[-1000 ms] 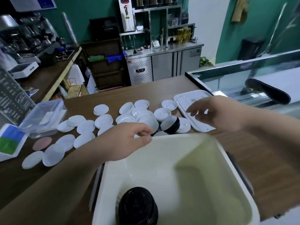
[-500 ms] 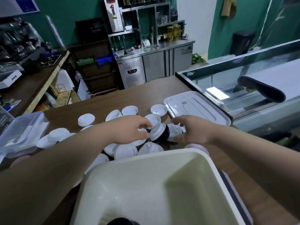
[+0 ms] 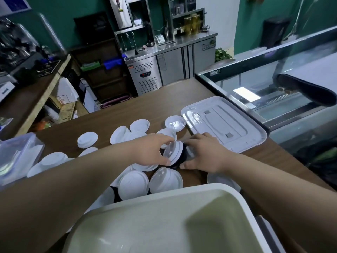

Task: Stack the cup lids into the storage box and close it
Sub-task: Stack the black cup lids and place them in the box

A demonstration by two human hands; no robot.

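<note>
- clear plastic tub point(image 3: 17, 157) at far left edge of the brown worktop point(image 3: 160, 99)
- loose white cup lids point(image 3: 87, 140) scattered across the worktop middle, some overlapping, two point(image 3: 133, 185) just beyond the storage box rim
- my left hand point(image 3: 152, 149) curled, fingers pinching the white end of a short lid stack point(image 3: 175, 153) lying on its side, white lids on a black one
- my right hand point(image 3: 202, 154) cupped round the stack's black end, thumb on the worktop
- storage box point(image 3: 164, 196) nearest me, open, cream inside
- its flat white box lid point(image 3: 223, 123) lies off, right of the lids, beside the glass display case point(image 3: 273, 83)
</note>
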